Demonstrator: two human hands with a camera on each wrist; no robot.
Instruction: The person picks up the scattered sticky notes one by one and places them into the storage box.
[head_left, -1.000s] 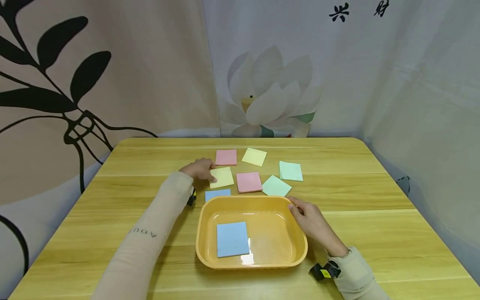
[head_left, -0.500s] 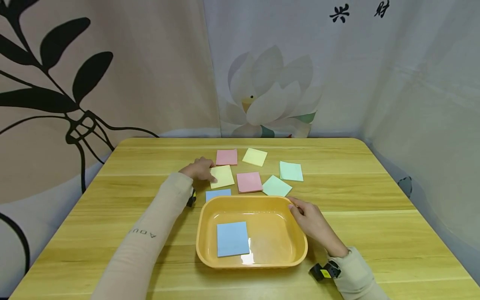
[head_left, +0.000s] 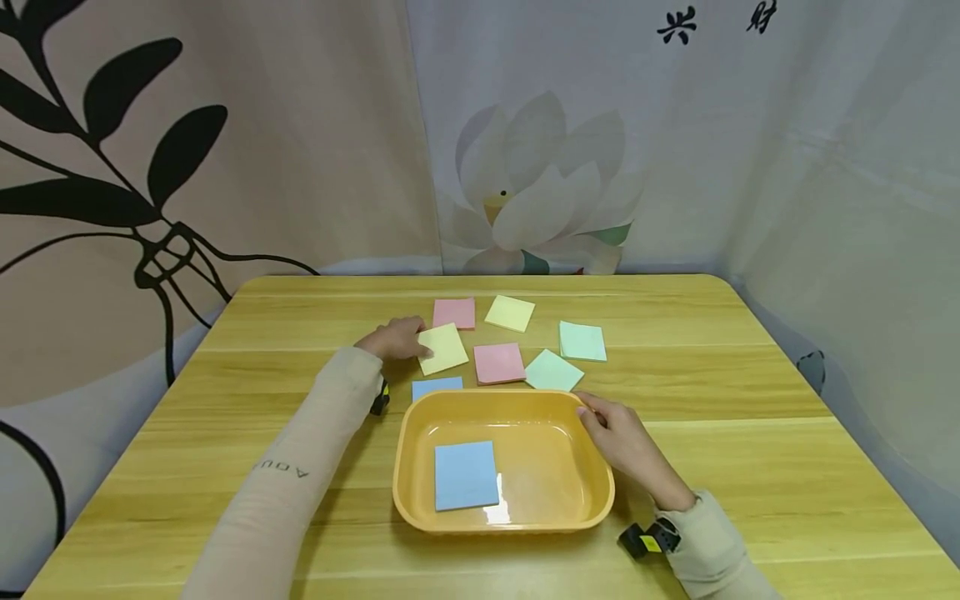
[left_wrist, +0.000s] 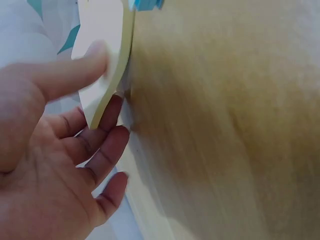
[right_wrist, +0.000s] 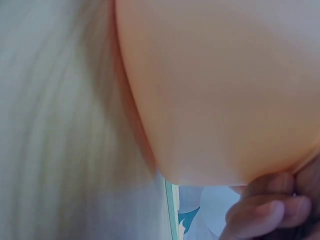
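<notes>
My left hand pinches the near-left yellow sticky note pad by its left edge. In the left wrist view the thumb lies on top of this pad, fingers beneath, and the pad bends and stands off the wooden surface. My right hand grips the far right corner of a yellow-orange plastic tray; in the right wrist view curled fingers show at the tray's rim. One blue sticky note pad lies flat inside the tray, toward the left.
Behind the tray lie two pink pads, two mint pads and another yellow pad. A second blue pad is partly hidden by the tray's far rim. The wooden table ends at a printed curtain.
The yellow pad in my left hand has tilted up and turned slightly, its far edge rising. The right hand and the tray hold their place.
</notes>
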